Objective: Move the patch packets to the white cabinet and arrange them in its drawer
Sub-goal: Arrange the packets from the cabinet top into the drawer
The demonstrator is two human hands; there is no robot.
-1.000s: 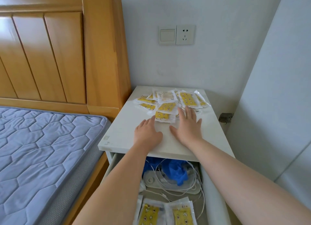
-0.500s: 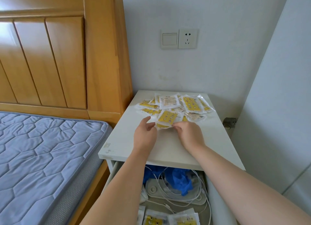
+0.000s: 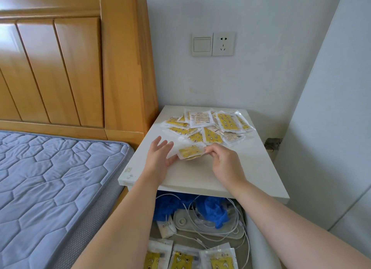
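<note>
While the right hand is pinching one yellow packet by its right end between thumb and curled fingertips, the left hand is hovering open just beside it. Its fingers are straight and spread apart, and its thumb is seemingly brushing the packet's left edge, though the clear wrapper is making that contact hard to judge. That packet is hanging slightly tilted just over the front half of the cabinet top, between the two hands. Behind it, toward the wall, a loose pile of like packets is lying spread across the back of the top, overlapping one another, most showing yellow faces and a few showing pale printed backs. Below the top the drawer is standing pulled out toward the person; three packets are lying side by side at its near end, partly cut off by the frame's lower edge. Farther back in it a blue bundle is sitting crumpled among white cables, with a white strip underneath them. Left of the cabinet a grey-blue mattress is lying against a wooden headboard, and on the wall above a switch and socket are sitting side by side.
</note>
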